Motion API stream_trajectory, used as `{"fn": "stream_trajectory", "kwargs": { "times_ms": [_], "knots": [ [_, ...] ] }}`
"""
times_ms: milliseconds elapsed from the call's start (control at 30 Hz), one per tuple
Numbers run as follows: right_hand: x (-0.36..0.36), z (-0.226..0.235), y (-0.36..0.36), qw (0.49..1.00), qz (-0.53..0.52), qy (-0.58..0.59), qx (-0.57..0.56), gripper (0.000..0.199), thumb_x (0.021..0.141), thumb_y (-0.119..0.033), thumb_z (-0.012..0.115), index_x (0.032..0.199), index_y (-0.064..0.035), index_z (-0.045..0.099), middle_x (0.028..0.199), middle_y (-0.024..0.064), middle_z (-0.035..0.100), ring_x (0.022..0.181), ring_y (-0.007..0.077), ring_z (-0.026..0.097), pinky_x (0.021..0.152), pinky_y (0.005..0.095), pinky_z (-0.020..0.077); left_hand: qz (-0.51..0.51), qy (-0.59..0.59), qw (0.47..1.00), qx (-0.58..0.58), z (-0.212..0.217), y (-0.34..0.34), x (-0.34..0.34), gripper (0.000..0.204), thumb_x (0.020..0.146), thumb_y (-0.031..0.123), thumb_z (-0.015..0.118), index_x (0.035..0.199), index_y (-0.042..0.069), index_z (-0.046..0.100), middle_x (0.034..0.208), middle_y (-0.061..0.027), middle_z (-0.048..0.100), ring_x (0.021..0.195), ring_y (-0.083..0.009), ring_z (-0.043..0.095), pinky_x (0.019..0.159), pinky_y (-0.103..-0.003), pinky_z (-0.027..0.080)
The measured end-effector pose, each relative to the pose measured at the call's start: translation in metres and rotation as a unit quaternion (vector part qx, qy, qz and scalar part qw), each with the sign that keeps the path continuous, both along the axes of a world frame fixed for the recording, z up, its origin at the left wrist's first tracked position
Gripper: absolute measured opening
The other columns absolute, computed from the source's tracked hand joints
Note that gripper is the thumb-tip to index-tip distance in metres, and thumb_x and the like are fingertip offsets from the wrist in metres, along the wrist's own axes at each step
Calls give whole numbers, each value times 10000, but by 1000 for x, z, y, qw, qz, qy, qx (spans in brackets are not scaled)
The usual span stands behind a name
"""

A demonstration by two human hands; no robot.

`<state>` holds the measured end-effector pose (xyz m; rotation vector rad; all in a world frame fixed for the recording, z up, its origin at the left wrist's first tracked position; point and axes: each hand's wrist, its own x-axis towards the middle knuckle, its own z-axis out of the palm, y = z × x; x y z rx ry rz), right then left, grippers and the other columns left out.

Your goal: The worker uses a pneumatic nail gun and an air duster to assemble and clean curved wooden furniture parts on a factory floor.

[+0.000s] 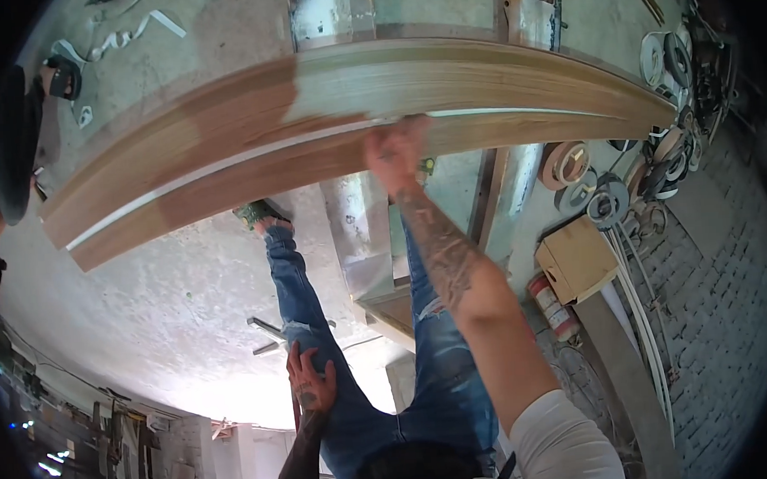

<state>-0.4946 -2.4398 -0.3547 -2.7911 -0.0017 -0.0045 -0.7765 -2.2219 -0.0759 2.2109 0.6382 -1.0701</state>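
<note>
"Where's the board (479, 74)?"
"Across the beams (353, 232). The right hand (398, 150), blurred, hides part of its white strip (198, 173); grip unclear. The left hand (312, 378) lies loose on the leg (353, 399)."
"Nearby?"
"Box (578, 260), rolls (566, 165), rightward."

The right grip (396, 156) overlaps a wooden board (350, 89), left grip (313, 380) jeans (367, 431).

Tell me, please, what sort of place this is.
Probably a workshop, perhaps for woodwork: long wood-coloured boards lie across the front, and many rolls of strip lie at the right, near a cardboard box.
</note>
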Motion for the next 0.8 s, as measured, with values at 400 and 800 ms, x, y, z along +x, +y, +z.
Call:
{"fn": "stream_trajectory", "kwargs": {
  "times_ms": [400, 800],
  "knots": [
    [-79, 58, 138, 958, 32, 213, 190, 596, 849, -234, 562, 1344, 18, 345, 1392, 252, 317, 1321, 384, 278, 1093, 412, 230, 41, 15, 999, 29, 10, 36, 2, 411, 709, 198, 683, 1067, 85, 514, 1316, -201, 381, 1189, -405, 369, 955, -509, 334],
    [-32, 99, 184, 831, 192, 408, 326, 405, 808, -369, 622, 1055, -49, 596, 1110, 223, 561, 1070, 363, 518, 875, 423, 428, 55, -16, 997, 52, 24, 63, 25, 416, 681, 238, 691, 1036, 110, 517, 1287, -180, 400, 1178, -385, 379, 892, -523, 346]
  ]
}}
